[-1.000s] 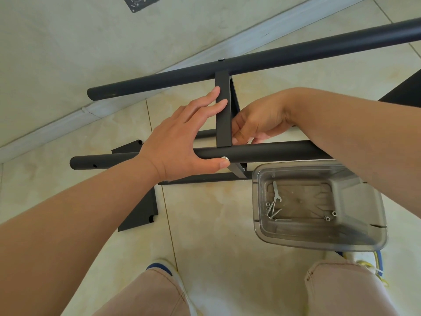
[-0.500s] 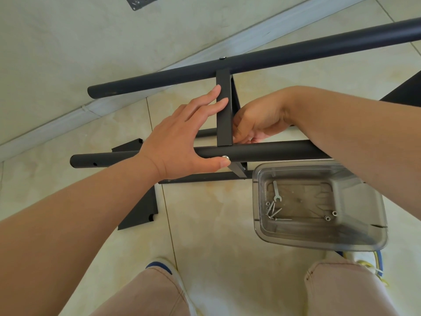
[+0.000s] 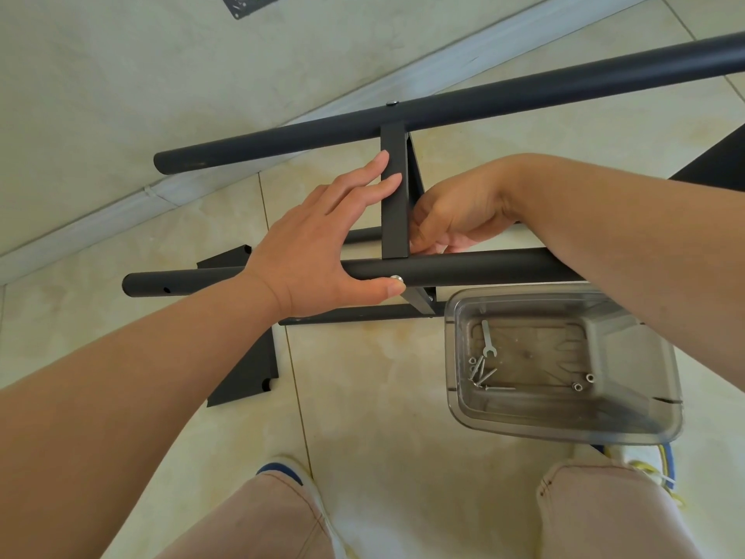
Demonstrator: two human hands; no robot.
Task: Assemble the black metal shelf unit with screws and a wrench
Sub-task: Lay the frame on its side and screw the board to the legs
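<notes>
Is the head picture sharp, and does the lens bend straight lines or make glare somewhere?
Head view: sharp on both hands, left hand and right hand; the wide lens bows the far black tube and the baseboard; soft daylight, faint shadows; the clear plastic container shows only mild reflections, so the small wrench stays readable.

Left hand (image 3: 318, 252) spreads across the frame: straight fingers lie against the flat black crossbar (image 3: 393, 195), thumb presses a silver screw head (image 3: 397, 279) on the near black tube (image 3: 463, 270). Right hand (image 3: 455, 213) tucks in just behind that crossbar, fingers curled at its inner edge; what they pinch is hidden. The far tube (image 3: 483, 104) runs diagonally above, another screw (image 3: 391, 102) showing at its joint. Down right, a clear plastic bin (image 3: 661, 397) holds a small wrench (image 3: 487, 340), loose screws (image 3: 481, 371) and nuts (image 3: 583, 382). A black panel (image 3: 246, 369) lies on the tiled floor (image 3: 383, 397).
</notes>
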